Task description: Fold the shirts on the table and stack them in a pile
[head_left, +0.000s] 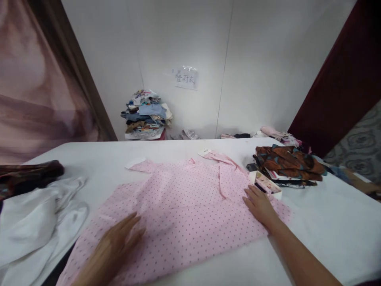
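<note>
A pink polka-dot shirt (184,206) lies spread over the white table, its white cuffs (137,163) pointing toward the far side. The shirt's left part reaches down past the near edge of the view. On that left part is my left hand (114,242), fingers stretched out over the cloth. My right hand (260,204) rests with spread fingers on the shirt's right part, beside the white collar (269,186) that stands up there. Neither hand grips the fabric.
White cloth (38,218) and a dark garment (29,174) lie on the left. At the right sits a folded pile with a brown patterned garment (288,163) on top. Behind the table (98,153) rises a stack of clothes (145,113), near a wall sign (186,77).
</note>
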{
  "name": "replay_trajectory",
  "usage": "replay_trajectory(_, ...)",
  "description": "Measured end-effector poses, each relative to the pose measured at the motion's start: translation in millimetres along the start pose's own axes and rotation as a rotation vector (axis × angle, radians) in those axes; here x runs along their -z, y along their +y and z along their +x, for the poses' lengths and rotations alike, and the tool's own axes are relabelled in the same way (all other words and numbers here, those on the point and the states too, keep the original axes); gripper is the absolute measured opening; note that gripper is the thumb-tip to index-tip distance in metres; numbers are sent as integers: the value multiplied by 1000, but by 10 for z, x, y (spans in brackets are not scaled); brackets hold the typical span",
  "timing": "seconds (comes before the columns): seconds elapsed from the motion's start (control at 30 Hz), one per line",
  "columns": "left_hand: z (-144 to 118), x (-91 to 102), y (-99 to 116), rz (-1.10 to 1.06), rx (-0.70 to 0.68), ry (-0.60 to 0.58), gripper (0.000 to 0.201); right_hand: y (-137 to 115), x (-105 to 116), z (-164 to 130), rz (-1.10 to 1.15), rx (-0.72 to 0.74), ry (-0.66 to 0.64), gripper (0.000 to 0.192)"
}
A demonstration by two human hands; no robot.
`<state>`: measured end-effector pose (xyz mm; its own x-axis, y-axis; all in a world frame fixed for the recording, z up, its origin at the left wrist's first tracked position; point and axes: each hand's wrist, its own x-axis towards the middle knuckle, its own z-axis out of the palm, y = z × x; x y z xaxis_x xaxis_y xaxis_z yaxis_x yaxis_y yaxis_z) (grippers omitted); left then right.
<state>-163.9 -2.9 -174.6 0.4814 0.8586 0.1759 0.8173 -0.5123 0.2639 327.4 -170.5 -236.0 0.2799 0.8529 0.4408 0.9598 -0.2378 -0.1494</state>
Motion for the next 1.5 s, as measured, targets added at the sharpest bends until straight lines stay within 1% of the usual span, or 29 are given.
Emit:
replay_trajectory(0.03, 161, 33, 128, -16, -25, -12, 53, -5, 19, 12, 8, 2, -2, 38)
replay_trajectory(0.1, 550, 64, 498, -53, -121, -90, 52, -19, 70, 40, 35, 7, -11, 38)
replay_trajectory(0.17, 995, 17, 968, -80, -244, -132, 48, -31, 118, 58, 72, 6, -21, 37)
replay_trajectory(0.2, 1223, -40, 1219, -85, -302, -149, 47, -36, 137, 61, 89, 1, -23, 37)
replay_trajectory(0.3, 1879, -316, 1949, -48, -415, -224, 48, -54, 173, 58, 115, -27, -42, 36)
replay_trajectory(0.4, 2418, -650, 2571, 65, -515, -245, 52, -73, 192, 55, 129, -46, -74, 35)
replay_trajectory(0.5, 2804, -932, 3043, 130, -552, -263, 61, -102, 244, 64, 169, -46, -53, 32)
replay_trajectory(0.6, 3053, -1127, 3340, 192, -561, -292, 67, -175, 380, 81, 252, -24, 96, 26)
replay_trajectory(0.67, 3158, -1210, 3446, 226, -548, -323, 63, -256, 500, 87, 359, 37, 168, 21)
replay_trajectory(0.7, 3195, -1239, 3478, 241, -536, -342, 56, -302, 556, 85, 421, 87, 161, 19)
replay_trajectory(0.77, 3241, -1268, 3514, 268, -503, -371, 41, -390, 638, 70, 516, 194, 70, 18)
replay_trajectory(0.83, 3256, -1256, 3534, 292, -467, -371, 34, -454, 671, 47, 553, 261, -58, 18)
replay_trajectory(0.9, 3254, -1193, 3550, 306, -440, -334, 36, -485, 667, 25, 560, 281, -167, 19)
replay_trajectory(0.97, 3245, -1071, 3563, 307, -427, -262, 30, -489, 652, 15, 569, 281, -246, 21)
replay_trajectory(1.03, 3233, -887, 3560, 303, -427, -167, 28, -477, 647, 16, 570, 263, -294, 22)
replay_trajectory(1.1, 3215, -646, 3533, 302, -444, -63, 32, -459, 654, 22, 556, 223, -315, 22)
replay_trajectory(1.2, 3155, -212, 3440, 315, -495, 72, 33, -425, 661, 28, 545, 127, -318, 19)
replay_trajectory(1.3, 3013, 239, 3309, 318, -563, 212, 32, -378, 636, 23, 572, 16, -305, 20)
replay_trajectory(1.4, 2724, 645, 3176, 245, -628, 311, 30, -324, 573, 11, 634, -50, -288, 26)
replay_trajectory(1.5, 2259, 971, 3037, 156, -662, 322, 31, -287, 485, 1, 717, -98, -257, 26)
